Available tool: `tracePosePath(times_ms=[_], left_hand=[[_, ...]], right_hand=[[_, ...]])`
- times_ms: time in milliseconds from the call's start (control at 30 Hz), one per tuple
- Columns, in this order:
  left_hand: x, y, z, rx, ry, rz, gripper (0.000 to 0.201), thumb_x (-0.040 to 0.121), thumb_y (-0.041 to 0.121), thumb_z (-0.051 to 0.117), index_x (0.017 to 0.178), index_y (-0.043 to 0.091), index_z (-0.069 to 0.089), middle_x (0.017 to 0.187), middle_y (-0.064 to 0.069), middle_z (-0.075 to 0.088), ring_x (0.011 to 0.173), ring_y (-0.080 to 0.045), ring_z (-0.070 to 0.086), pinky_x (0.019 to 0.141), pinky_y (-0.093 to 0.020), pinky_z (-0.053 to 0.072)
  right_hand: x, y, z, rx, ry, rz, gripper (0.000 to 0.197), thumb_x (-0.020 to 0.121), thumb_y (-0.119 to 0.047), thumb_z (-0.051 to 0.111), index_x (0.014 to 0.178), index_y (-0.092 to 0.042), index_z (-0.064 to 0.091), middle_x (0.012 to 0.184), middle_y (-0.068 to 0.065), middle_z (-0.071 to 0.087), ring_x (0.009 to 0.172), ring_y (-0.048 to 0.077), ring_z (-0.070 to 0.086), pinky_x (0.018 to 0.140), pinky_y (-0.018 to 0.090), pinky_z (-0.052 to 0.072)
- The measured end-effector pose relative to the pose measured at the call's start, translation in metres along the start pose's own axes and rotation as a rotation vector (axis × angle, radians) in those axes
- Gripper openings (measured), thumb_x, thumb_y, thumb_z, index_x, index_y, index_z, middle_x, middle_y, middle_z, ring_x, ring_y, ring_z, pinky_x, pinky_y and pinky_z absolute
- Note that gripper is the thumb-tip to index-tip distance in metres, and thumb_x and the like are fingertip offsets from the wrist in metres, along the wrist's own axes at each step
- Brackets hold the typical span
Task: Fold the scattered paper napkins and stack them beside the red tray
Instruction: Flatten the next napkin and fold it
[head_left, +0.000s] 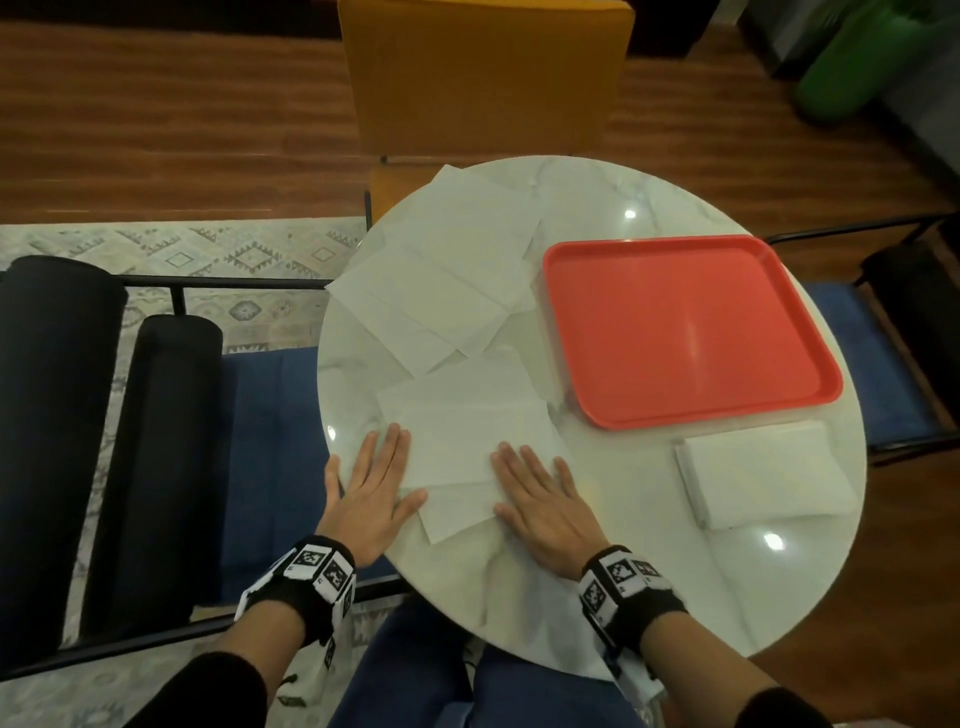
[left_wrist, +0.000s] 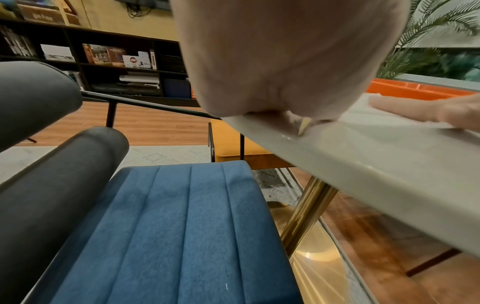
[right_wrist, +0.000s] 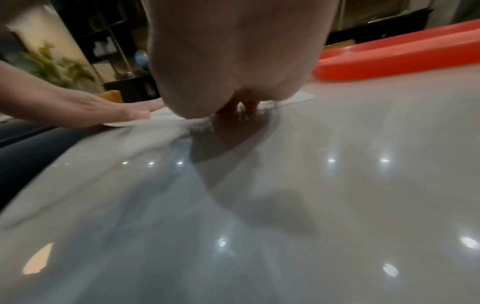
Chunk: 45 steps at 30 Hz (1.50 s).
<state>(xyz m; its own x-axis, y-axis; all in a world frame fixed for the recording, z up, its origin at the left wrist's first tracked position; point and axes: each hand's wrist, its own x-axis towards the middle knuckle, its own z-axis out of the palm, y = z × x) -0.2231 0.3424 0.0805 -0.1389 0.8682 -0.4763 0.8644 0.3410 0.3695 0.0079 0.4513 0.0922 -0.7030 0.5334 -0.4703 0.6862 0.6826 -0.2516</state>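
Observation:
A folded white napkin (head_left: 467, 441) lies near the front of the round marble table (head_left: 649, 597). My left hand (head_left: 371, 478) lies flat with straight fingers on the napkin's left edge. My right hand (head_left: 535, 493) presses flat on its right part. Several unfolded napkins (head_left: 441, 270) are spread over the far left of the table. The red tray (head_left: 685, 327) sits at the right, and a stack of folded napkins (head_left: 763, 475) rests just in front of it. In the right wrist view the palm (right_wrist: 233, 61) hides the fingers, with the tray (right_wrist: 402, 57) beyond.
A blue padded chair (left_wrist: 168, 226) with dark bolsters (head_left: 62, 415) stands left of the table. A yellow chair (head_left: 483, 78) stands behind it. The table's gold leg (left_wrist: 306, 209) shows below the edge. Another blue seat (head_left: 857, 364) is at the right.

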Motion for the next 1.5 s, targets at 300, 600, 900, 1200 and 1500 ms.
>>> tracePosePath(times_ms=[300,600,900,1200,1500], left_hand=[[0.001,0.004,-0.002,-0.003,0.022,-0.031,0.089,0.072,0.074,-0.006,0.146,0.027,-0.021,0.152,0.013,-0.030,0.141,-0.011,-0.024,0.111,-0.058,-0.011],[0.018,0.071,-0.002,0.230,0.346,0.264,0.069,0.057,0.041,0.082,0.119,0.022,0.057,0.118,-0.003,0.060,0.094,-0.019,0.065,0.079,-0.045,0.050],[0.028,0.074,0.003,0.327,0.427,0.285,0.039,0.060,0.030,0.084,0.094,0.022,0.068,0.091,0.001,0.066,0.072,-0.023,0.065,0.066,-0.037,0.051],[0.031,0.080,0.004,0.290,0.436,0.235,0.037,0.052,0.029,0.091,0.082,0.024,0.069,0.083,0.006,0.066,0.066,-0.019,0.065,0.065,-0.034,0.051],[0.035,0.079,0.003,0.392,0.464,0.236,0.033,0.049,0.024,0.091,0.071,0.023,0.066,0.074,0.007,0.065,0.056,-0.016,0.063,0.062,-0.034,0.050]], right_hand=[[-0.023,0.036,-0.004,0.076,0.024,0.161,0.071,0.084,-0.060,-0.011,0.150,-0.033,-0.005,0.152,-0.019,-0.016,0.145,0.004,-0.011,0.113,0.039,-0.015],[-0.019,0.025,-0.012,0.094,0.037,0.202,0.051,0.103,-0.032,0.019,0.152,-0.023,0.007,0.161,-0.005,0.002,0.148,0.013,0.001,0.116,0.050,0.002],[-0.018,0.031,-0.024,0.099,0.024,0.149,0.052,0.101,-0.023,0.029,0.151,-0.019,0.015,0.160,-0.001,0.011,0.147,0.015,0.010,0.115,0.054,0.008],[-0.018,0.038,-0.039,0.071,-0.012,0.109,0.049,0.101,-0.021,0.030,0.149,-0.020,0.020,0.159,-0.001,0.016,0.146,0.016,0.017,0.114,0.055,0.014],[-0.014,0.041,-0.039,0.091,-0.021,0.111,0.049,0.100,-0.019,0.030,0.148,-0.022,0.024,0.158,-0.002,0.019,0.144,0.015,0.020,0.114,0.052,0.018]])
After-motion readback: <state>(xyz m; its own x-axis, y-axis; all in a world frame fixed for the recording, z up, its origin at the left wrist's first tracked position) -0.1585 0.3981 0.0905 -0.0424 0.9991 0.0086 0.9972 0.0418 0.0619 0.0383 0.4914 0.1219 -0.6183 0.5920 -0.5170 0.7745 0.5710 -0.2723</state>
